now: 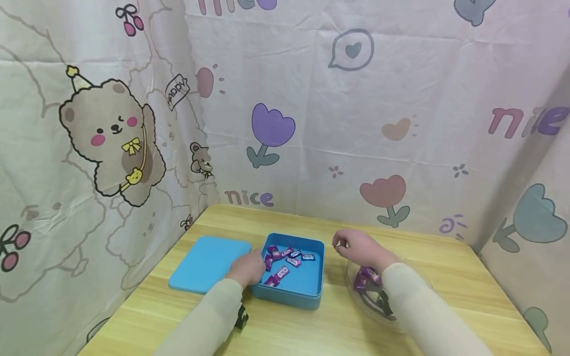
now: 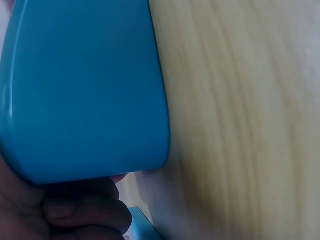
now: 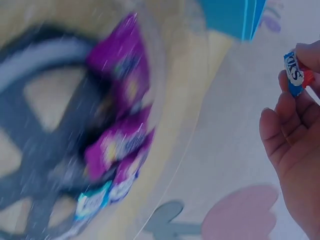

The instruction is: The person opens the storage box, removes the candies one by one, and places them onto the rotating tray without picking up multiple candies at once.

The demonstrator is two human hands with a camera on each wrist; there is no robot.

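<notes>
My left hand point(image 1: 249, 268) holds the left wall of an open blue box point(image 1: 289, 296), its fingers curled against the side in the left wrist view. Several purple and dark blue wrapped candies point(image 1: 282, 273) lie scattered on the box floor. To the right of the box, my right hand point(image 1: 359, 246) is raised off the table. Between its thumb and fingers it pinches a small candy point(image 3: 294, 74) in a blue, white and red wrapper. Below the right forearm sits a clear round container point(image 1: 352, 291), partly hidden by the sleeve. More purple candies point(image 3: 122, 145) lie inside it.
A flat light blue lid point(image 1: 207, 264) lies left of the box. A black wheel-shaped thing point(image 3: 30, 105) with spokes shows at the clear container. Under the left forearm is a small dark object point(image 1: 241, 317), mostly hidden. Printed curtains point(image 1: 311, 123) surround the wooden table point(image 1: 320, 331).
</notes>
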